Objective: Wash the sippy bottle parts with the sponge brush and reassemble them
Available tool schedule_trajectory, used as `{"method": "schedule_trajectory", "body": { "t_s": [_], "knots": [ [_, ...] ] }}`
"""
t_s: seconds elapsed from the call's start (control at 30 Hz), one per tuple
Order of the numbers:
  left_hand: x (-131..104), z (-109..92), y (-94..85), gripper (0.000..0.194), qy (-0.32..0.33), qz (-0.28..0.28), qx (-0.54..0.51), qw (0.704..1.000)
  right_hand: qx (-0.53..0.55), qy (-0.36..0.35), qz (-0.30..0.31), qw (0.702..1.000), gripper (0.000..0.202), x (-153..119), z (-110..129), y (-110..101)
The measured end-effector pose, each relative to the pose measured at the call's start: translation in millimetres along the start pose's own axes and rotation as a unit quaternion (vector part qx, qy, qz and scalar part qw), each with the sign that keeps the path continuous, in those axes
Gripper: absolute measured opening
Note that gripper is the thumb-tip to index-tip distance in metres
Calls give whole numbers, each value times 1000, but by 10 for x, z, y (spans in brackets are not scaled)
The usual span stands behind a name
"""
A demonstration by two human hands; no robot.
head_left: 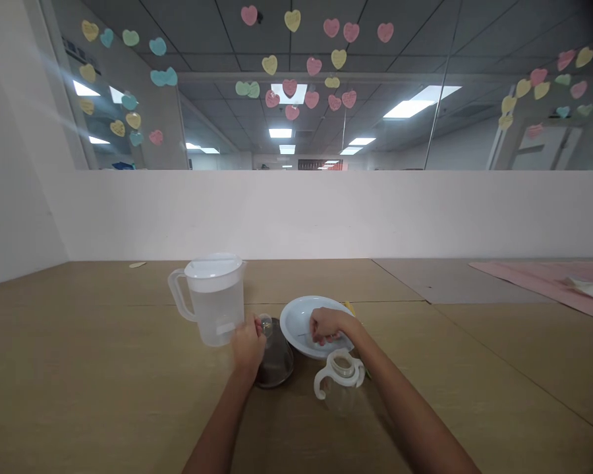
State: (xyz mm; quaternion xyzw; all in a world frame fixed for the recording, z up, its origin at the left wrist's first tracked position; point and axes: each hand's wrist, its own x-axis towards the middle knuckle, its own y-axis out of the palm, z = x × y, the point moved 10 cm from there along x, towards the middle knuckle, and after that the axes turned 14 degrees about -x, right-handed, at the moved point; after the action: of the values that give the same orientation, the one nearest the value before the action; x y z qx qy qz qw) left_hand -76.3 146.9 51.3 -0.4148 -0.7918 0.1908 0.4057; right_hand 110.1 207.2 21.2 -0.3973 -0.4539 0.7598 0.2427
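Clearly, the white bowl [292, 317] sits right beneath the right hand [325, 324], the nearer one, whose curled fingers point down into it; whether they pinch anything, I cannot tell. Being round, it offers no long axis. The dark container [275, 361] lies just beside it, on the left and nearer the person. The left hand [248, 343] is at that container's left side, fingers drawn in narrow by a small clear round piece [265, 325]; their grip on it is unclear. A clear jar with a white collar [343, 368] stands on the bowl's near side, while the lidded pitcher [215, 303] stands beyond the left hand, toward the far edge of the bench [128, 368].
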Motion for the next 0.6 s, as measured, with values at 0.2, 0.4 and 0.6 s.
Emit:
{"method": "schedule_trajectory", "body": {
  "t_s": [0.2, 0.4, 0.6],
  "knots": [
    [-1, -30, 160, 16, 9, 61, 23, 998, 258, -88, -253, 928, 18, -339, 206, -751],
    [-16, -49, 170, 15, -4, 78, 46, 996, 365, -195, -290, 863, 29, -1200, 436, -1178],
    [-20, -105, -86, 16, 16, -21, 0, 1000, 145, -229, -78, 959, 27, -1566, 716, -787]
  ]
}}
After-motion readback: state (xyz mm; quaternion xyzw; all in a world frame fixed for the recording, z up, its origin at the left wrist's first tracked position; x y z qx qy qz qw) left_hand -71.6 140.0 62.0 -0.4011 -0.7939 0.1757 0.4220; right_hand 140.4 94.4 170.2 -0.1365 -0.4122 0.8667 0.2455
